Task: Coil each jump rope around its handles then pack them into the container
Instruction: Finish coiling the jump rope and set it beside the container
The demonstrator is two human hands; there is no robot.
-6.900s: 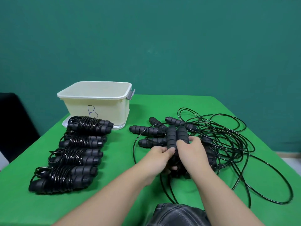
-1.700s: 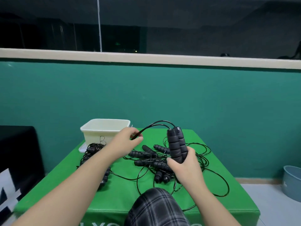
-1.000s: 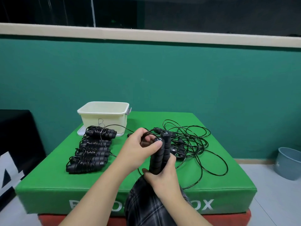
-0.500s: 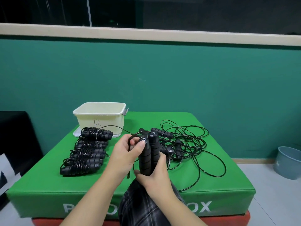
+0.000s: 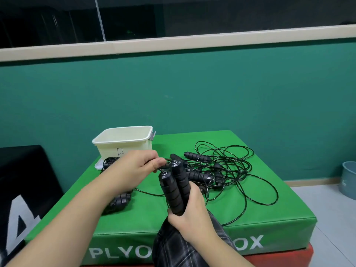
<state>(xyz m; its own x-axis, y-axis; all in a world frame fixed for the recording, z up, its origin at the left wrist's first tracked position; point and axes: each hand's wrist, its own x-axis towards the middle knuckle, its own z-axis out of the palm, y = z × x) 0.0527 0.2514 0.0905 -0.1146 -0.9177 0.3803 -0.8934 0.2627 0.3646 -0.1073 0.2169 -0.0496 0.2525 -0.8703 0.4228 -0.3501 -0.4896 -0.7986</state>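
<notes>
My right hand (image 5: 189, 211) grips two black foam jump rope handles (image 5: 175, 186) side by side and upright, above the green box's front edge. My left hand (image 5: 137, 168) pinches the thin black rope right at the handle tops. Behind them a tangle of loose ropes (image 5: 231, 170) with several more handles lies on the green plyo box (image 5: 260, 205). The cream container (image 5: 123, 142) stands open at the back left. Coiled ropes (image 5: 119, 202) lie in front of it, mostly hidden by my left forearm.
A grey bin (image 5: 348, 180) stands on the tiled floor at the right. A black padded block (image 5: 25, 180) sits left of the box. A teal wall rises behind. My plaid-clad knee (image 5: 173, 245) is at the box's front edge.
The view has turned slightly left and tilted. My left hand has moved up and left, pulling the rope taut from the handle tops. My right hand keeps its hold on the pair.
</notes>
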